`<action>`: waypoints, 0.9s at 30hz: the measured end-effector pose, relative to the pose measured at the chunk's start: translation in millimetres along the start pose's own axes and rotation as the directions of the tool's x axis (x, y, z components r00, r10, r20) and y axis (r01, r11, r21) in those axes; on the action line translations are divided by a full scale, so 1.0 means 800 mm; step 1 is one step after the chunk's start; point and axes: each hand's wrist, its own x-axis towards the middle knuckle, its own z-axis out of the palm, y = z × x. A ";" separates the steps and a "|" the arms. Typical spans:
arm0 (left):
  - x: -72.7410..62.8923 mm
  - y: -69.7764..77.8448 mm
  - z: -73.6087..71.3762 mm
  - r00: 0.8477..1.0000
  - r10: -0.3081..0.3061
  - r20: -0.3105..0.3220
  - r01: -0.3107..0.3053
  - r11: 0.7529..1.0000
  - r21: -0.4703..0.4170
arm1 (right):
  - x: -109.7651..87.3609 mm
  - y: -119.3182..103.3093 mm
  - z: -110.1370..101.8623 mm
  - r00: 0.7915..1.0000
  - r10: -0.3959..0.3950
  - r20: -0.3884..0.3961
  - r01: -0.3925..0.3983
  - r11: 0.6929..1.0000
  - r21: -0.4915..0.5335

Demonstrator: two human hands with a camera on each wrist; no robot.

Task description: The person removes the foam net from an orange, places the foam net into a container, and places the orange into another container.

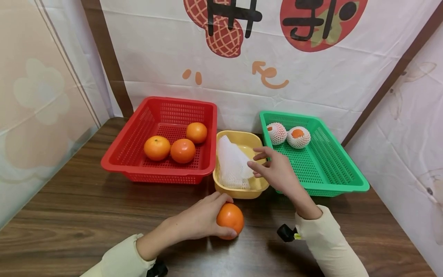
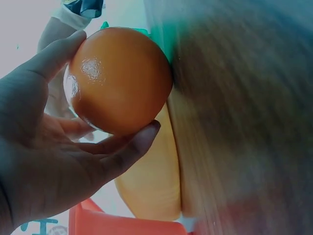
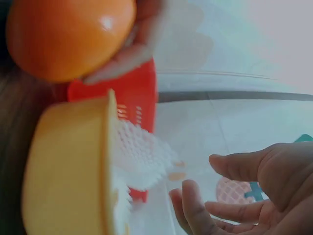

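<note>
An orange (image 1: 230,221) sits on the wooden table in front of the yellow basin, and my left hand (image 1: 202,217) grips it from the left side. In the left wrist view the thumb and fingers curve round the orange (image 2: 120,81). Above the right part of the yellow basin (image 1: 242,193) hovers my right hand (image 1: 277,169), fingers spread loosely with nothing between them. White foam net sleeves (image 1: 233,163) lie inside the basin. The right wrist view shows a gap between the right hand (image 3: 244,205) and the foam sleeves (image 3: 142,156).
A red basket (image 1: 159,171) at the left holds three oranges (image 1: 183,151). The green basket (image 1: 325,157) at the right holds two oranges in foam nets (image 1: 298,137). A printed cloth (image 1: 235,96) hangs behind them. Wooden table (image 1: 86,207) extends in front.
</note>
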 end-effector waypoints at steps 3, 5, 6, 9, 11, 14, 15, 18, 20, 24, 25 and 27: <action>-0.001 0.001 0.001 1.000 -0.010 -0.014 0.010 1.000 -0.001 | -0.001 0.003 -0.016 0.998 -0.049 -0.039 0.047 0.998 -0.051; -0.001 0.001 0.001 0.999 0.003 -0.037 -0.003 1.000 0.016 | 0.000 0.008 -0.027 0.995 -0.074 -0.063 0.068 0.994 -0.091; -0.002 0.001 0.001 0.999 0.015 -0.052 -0.013 1.000 0.024 | 0.000 0.011 -0.032 0.994 -0.084 -0.071 0.076 0.991 -0.108; -0.004 0.005 -0.004 0.991 0.062 -0.115 -0.058 0.998 0.039 | 0.002 0.020 -0.046 0.991 -0.106 -0.086 0.093 0.984 -0.149; -0.006 0.009 -0.012 0.981 0.094 -0.170 -0.088 0.995 0.046 | 0.003 0.026 -0.054 0.989 -0.116 -0.093 0.098 0.979 -0.179; -0.010 0.014 -0.027 0.950 0.138 -0.281 -0.128 0.990 0.055 | 0.005 0.034 -0.067 0.988 -0.109 -0.105 0.083 0.971 -0.223; -0.012 0.015 -0.034 0.936 0.148 -0.321 -0.137 0.989 0.057 | 0.006 0.037 -0.071 0.989 -0.103 -0.110 0.075 0.969 -0.233; -0.015 0.015 -0.056 0.891 0.159 -0.425 -0.143 0.987 0.068 | 0.009 0.044 -0.086 0.990 -0.080 -0.120 0.048 0.967 -0.249; -0.017 0.011 -0.072 0.864 0.154 -0.479 -0.133 0.988 0.078 | 0.012 0.048 -0.095 0.991 -0.066 -0.120 0.035 0.969 -0.243; -0.019 -0.003 -0.103 0.817 0.133 -0.561 -0.089 0.990 0.106 | 0.018 0.053 -0.112 0.992 -0.034 -0.121 0.004 0.971 -0.239; -0.020 -0.007 -0.110 0.803 0.127 -0.582 -0.074 0.991 0.114 | 0.019 0.054 -0.116 0.992 -0.029 -0.123 -0.002 0.969 -0.246; -0.021 -0.016 -0.124 0.784 0.108 -0.611 -0.035 0.991 0.130 | 0.023 0.055 -0.123 0.992 -0.013 -0.122 -0.018 0.967 -0.253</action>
